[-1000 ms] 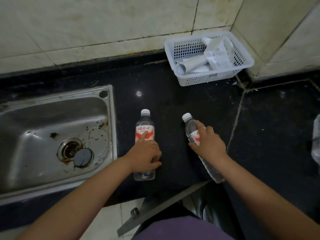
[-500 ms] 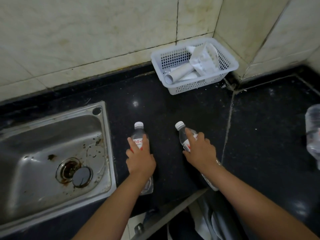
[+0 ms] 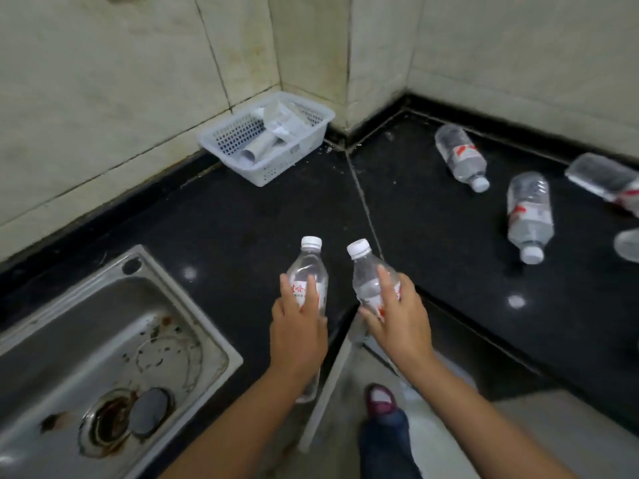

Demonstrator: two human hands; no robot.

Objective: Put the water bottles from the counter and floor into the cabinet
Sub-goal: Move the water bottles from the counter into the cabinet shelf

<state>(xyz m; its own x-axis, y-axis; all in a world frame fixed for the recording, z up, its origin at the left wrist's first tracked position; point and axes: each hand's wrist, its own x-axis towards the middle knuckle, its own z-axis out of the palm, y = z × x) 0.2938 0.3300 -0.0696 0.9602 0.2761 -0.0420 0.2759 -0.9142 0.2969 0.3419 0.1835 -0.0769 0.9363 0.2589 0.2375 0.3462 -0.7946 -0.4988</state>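
Observation:
My left hand (image 3: pixel 299 331) grips a clear water bottle (image 3: pixel 309 269) with a white cap and red-and-white label, held near the front edge of the black counter (image 3: pixel 242 219). My right hand (image 3: pixel 397 323) grips a second water bottle (image 3: pixel 366 274) of the same kind, tilted left, right beside the first. Several more water bottles lie on their sides on the right counter: one (image 3: pixel 461 155) near the back wall, one (image 3: pixel 529 216) in front of it, and others cut off at the right edge (image 3: pixel 605 181). An open cabinet door edge (image 3: pixel 332 382) shows below my hands.
A steel sink (image 3: pixel 103 357) fills the lower left. A white plastic basket (image 3: pixel 266 140) with paper rolls stands in the tiled corner. My foot in a red shoe (image 3: pixel 380 399) stands on the floor below the counter.
Both bottles have been lifted off the counter and drawn toward its front edge. The view has swung right, bringing the lying bottles on the right counter into sight.

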